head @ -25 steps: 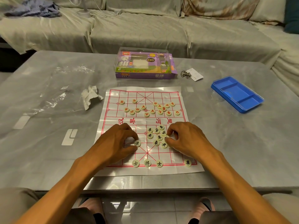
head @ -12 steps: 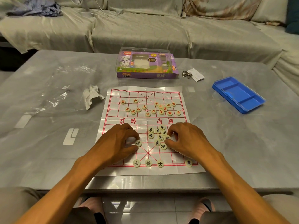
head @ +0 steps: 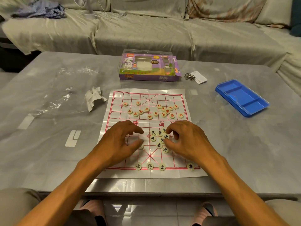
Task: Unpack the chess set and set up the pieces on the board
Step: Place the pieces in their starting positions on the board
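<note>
My left hand (head: 119,145) has lifted its thumb and forefinger apart since a second ago: then they were closed on a black-lettered disc, and now that piece (head: 141,146) lies on the board (head: 179,93) just under my thumb tip, mostly hidden, with the fingers loosely curled over it and holding nothing that I can make out. I take that to mean this piece has been let go on or near its point, though the thumb covers the crossing, so I cannot say it is centred. My right hand (head: 187,141) has barely shifted; its fingertips (head: 167,131) are bent down into the heap of black pieces (head: 158,138) lying just inboard of it, between my two hands, and seem to nip one disc at the heap's far edge, though I cannot tell for sure that it is gripped. Nearer me than both hands, four black pieces (head: 149,166) already stand on the home row. Beyond my knuckles the red pieces (head: 153,110) lie scattered, unsorted. The job is early: most of black and all of red remain to be placed.
</note>
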`<control>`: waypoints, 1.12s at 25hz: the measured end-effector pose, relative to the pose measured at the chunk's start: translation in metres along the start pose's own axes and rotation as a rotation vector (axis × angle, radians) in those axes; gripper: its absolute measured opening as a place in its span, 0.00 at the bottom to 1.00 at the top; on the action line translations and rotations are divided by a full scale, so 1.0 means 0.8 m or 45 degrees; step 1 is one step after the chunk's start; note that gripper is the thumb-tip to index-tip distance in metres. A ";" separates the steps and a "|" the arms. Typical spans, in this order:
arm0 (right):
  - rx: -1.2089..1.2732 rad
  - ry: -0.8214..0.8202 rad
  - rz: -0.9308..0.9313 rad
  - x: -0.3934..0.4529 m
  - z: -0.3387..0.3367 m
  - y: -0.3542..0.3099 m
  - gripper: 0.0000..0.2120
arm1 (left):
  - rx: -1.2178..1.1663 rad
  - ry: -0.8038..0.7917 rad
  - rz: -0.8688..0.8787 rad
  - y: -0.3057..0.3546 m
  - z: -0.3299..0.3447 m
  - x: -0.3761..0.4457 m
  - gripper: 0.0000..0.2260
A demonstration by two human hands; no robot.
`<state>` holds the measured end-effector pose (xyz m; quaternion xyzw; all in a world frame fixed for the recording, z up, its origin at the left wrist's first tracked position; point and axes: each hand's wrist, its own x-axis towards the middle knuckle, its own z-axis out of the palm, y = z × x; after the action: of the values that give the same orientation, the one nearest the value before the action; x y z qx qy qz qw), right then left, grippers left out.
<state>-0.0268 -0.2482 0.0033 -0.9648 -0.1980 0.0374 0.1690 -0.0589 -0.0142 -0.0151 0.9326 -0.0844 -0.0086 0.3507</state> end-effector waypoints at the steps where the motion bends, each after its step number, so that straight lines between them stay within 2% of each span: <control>1: 0.030 0.047 -0.079 -0.002 0.003 -0.008 0.14 | -0.154 0.043 -0.046 0.009 0.001 0.000 0.10; 5: 0.096 0.254 -0.322 -0.006 0.025 -0.043 0.13 | -0.751 0.000 -0.238 0.030 0.001 0.003 0.09; 8: 0.128 0.305 -0.334 -0.001 0.031 -0.051 0.13 | -0.880 -0.029 -0.328 0.028 -0.005 0.002 0.08; 12: 0.125 0.252 -0.300 0.005 0.028 -0.060 0.19 | -0.724 0.074 -0.429 0.006 -0.035 -0.003 0.07; 16: 0.101 0.125 -0.078 0.019 0.010 -0.037 0.15 | -0.356 0.159 -0.513 -0.033 -0.066 -0.016 0.07; 22: 0.074 0.143 0.100 0.015 0.001 -0.021 0.12 | -0.202 0.050 -0.407 -0.047 -0.049 -0.029 0.05; 26: 0.087 0.115 0.113 0.013 0.001 -0.023 0.13 | -0.069 -0.133 -0.394 -0.054 -0.049 -0.027 0.15; 28: 0.080 0.111 0.118 0.013 -0.001 -0.020 0.12 | 0.007 -0.143 -0.362 -0.054 -0.049 -0.027 0.16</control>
<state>-0.0230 -0.2307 0.0096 -0.9678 -0.1443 0.0094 0.2058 -0.0707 0.0467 -0.0148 0.9342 0.0290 -0.1099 0.3381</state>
